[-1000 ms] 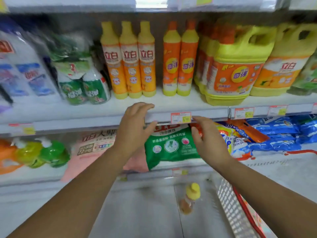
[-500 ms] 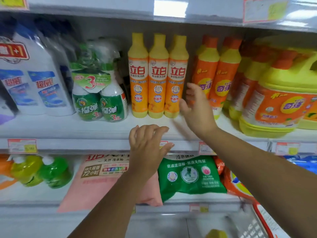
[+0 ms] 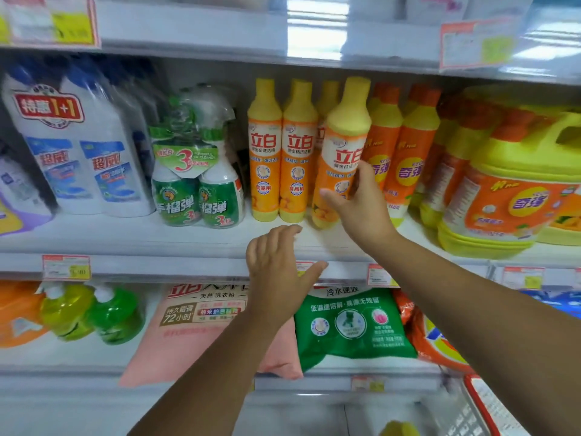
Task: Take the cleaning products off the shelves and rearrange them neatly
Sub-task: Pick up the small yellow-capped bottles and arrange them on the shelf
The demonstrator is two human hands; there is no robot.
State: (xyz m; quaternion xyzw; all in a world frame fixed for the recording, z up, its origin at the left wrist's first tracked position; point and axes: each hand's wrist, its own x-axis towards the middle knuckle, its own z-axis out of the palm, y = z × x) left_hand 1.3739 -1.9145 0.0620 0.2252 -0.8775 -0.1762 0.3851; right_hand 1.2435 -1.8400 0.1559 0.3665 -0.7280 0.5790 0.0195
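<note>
right hand (image 3: pixel 361 212) grips tilted dish-soap bottle (image 3: pixel 342 152) low | left hand (image 3: pixel 276 272) spread, empty, over shelf edge (image 3: pixel 157 265) | risk: bottle may swing and topple the neighbouring bottles (image 3: pixel 297 152)

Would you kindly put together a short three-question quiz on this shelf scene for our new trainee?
1. True or false: the right hand grips a yellow-capped dish soap bottle.
2. Where does the green spray bottle pack stand? A) left of the held bottle B) right of it C) on the shelf below
3. Fill in: the left hand holds ___.

Key: 1 true; 2 A; 3 nothing.
</note>
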